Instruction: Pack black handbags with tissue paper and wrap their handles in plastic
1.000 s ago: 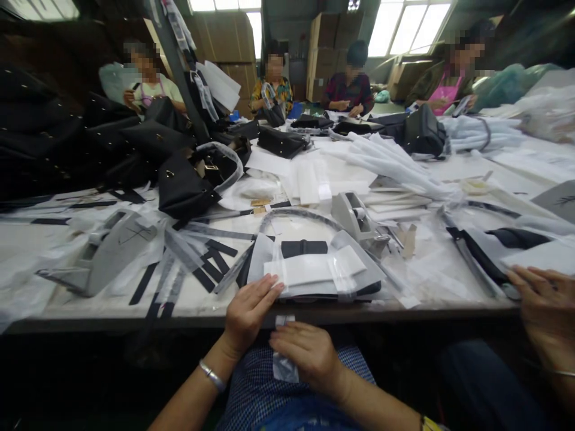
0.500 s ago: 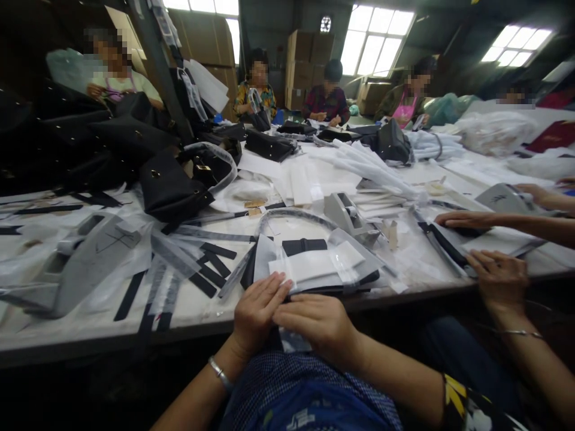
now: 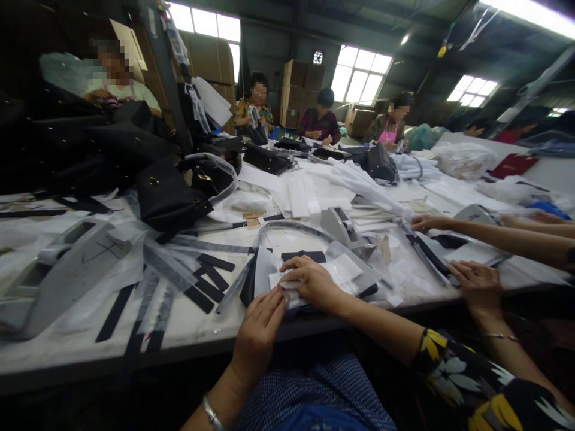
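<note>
Dim workshop with bright windows and, at twelve o'clock, stacked cardboard boxes [image 3: 303,84], contents hidden; below, a long white table [image 3: 188,323] with people [image 3: 321,123] along its far side. Between nine and ten o'clock, a heap of black bags [image 3: 81,137]; closer in, one handbag with a film-wrapped handle [image 3: 168,185], mouth partly open, inside too dark to read. At six o'clock, near center, on the table edge, a wrapped handbag [image 3: 303,256]: judging by its look, mostly covered, with film around the handle loop [image 3: 294,225], a translucent sheet [image 3: 265,263] over the body, a white pad [image 3: 348,266] across it, right end seemingly taped; left end apparently unfinished. Over that end, left hand [image 3: 263,317] with fingers straight and together, thumb hidden, grip impossible to tell; right hand [image 3: 312,284] half-curled on clear film [image 3: 291,285], pinching or merely pressing, unclear. Tape dispenser [image 3: 344,230] just past three o'clock; black strips [image 3: 213,287] at eight, some inside clear sleeves.
</note>
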The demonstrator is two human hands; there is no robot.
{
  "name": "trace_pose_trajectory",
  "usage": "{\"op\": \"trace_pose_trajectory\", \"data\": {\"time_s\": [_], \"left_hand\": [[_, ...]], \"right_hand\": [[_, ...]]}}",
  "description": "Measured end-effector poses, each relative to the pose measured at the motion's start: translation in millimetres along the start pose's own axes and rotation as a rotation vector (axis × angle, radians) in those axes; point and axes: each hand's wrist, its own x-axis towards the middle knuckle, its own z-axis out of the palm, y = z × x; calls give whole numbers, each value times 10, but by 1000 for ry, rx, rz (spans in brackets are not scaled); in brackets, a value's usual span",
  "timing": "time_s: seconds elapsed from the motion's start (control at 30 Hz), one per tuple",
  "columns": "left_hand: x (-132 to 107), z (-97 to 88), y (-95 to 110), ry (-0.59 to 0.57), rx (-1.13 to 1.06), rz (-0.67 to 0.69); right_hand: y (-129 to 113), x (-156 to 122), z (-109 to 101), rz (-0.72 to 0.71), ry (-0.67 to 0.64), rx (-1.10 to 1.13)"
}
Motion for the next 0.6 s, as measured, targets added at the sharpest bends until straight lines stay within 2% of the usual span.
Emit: {"op": "trace_pose_trajectory", "data": {"time_s": [0.17,0.3,0.47,0.6], "left_hand": [[-39,-13,8,16,-71,-94],[0,-44,24,-41,-26,-124],[85,-100,54,-71,38,-111],[130,-109,50,-48,67,-74]], "right_hand": [[36,91,-11,142,-71,98],[105,191,-13,182,-70,131],[226,331,21,116,-120,153],[253,382,21,-60,-160,133]]}}
